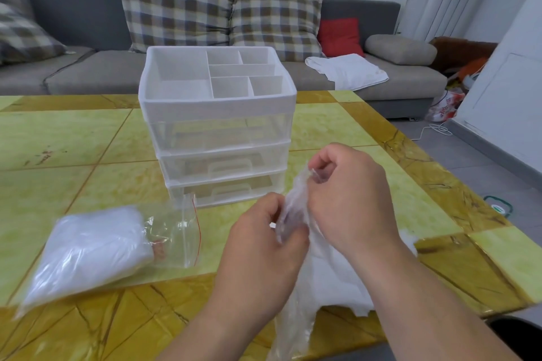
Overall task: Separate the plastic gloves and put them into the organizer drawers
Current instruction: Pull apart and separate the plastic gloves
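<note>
A thin clear plastic glove (294,205) hangs between my two hands above the table's front edge. My left hand (261,246) pinches its lower part and my right hand (349,193) pinches its upper edge. Under my right forearm lies a loose white pile of more gloves (331,275). A clear zip bag (99,246) stuffed with white gloves lies to the left, its mouth toward the organizer. The white organizer (217,114) stands at the table's middle, with an open divided tray on top and three translucent drawers (225,167) below, all shut.
The table (58,141) has a yellow-green tiled top. Behind it runs a grey sofa (88,67) with checked cushions, a red cushion (340,35) and a white cloth (349,70). Bags and a white cable (437,129) lie on the floor at right.
</note>
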### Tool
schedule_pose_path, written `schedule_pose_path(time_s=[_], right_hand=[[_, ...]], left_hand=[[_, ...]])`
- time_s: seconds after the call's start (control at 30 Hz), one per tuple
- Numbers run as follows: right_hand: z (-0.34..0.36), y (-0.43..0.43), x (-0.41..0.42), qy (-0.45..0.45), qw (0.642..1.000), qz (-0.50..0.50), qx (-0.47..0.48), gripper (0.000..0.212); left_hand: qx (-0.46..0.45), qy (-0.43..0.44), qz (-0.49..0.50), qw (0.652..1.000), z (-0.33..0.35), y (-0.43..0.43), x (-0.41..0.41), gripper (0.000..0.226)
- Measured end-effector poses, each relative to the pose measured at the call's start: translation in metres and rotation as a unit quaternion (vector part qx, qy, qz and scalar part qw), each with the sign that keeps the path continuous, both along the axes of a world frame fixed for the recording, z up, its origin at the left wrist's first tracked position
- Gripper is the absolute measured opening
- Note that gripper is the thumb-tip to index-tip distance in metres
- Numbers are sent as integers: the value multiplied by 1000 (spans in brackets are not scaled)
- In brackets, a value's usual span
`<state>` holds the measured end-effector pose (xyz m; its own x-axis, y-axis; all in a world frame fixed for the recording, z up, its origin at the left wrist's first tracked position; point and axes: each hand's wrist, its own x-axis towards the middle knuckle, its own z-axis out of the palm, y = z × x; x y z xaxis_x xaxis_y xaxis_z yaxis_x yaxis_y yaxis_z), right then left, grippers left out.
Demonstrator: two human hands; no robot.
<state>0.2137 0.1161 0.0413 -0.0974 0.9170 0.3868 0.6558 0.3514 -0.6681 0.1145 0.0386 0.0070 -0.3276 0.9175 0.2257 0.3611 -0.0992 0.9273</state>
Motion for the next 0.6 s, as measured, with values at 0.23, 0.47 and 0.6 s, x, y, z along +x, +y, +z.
schedule_pose_path(time_s=[0.23,0.47,0.6], right_hand=[[19,12,28,79,977,156,-121,21],[20,18,47,15,970,200,-139,27],[17,20,46,4,977,179,-120,15]], left_hand=[[-22,-218,-53,974,0,3,-19,11],[-26,-340,-67,938,16,-1,-31,12],[-39,-324,-63,943,16,-1,-32,9]])
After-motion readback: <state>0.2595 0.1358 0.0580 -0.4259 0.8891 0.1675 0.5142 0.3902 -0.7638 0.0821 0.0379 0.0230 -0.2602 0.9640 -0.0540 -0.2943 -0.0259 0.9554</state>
